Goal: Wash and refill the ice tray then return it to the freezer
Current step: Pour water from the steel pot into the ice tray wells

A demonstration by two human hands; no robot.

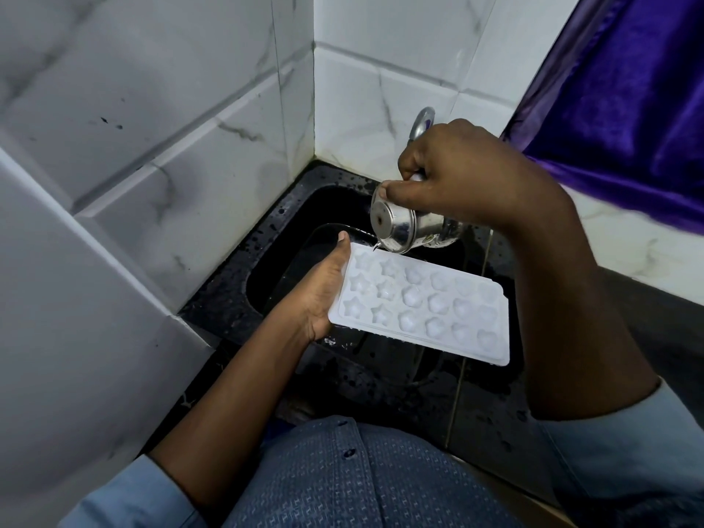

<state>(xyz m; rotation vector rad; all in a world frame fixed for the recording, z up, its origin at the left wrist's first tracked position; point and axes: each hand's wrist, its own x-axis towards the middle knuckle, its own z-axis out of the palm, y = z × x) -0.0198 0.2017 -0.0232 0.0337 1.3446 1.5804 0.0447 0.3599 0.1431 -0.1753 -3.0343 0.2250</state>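
A white ice tray with star, round and heart moulds is held level over a black sink. My left hand holds its left end, thumb lying along the edge and fingers hidden beneath. My right hand grips a small steel pot, tilted so its rim meets the tray's far left corner, where a thin trickle of water runs out. The moulds look wet and shiny.
A chrome tap sticks out of the marbled white tile wall behind my right hand. Wet black counter surrounds the sink. A purple curtain hangs at the right. White tiled wall closes in on the left.
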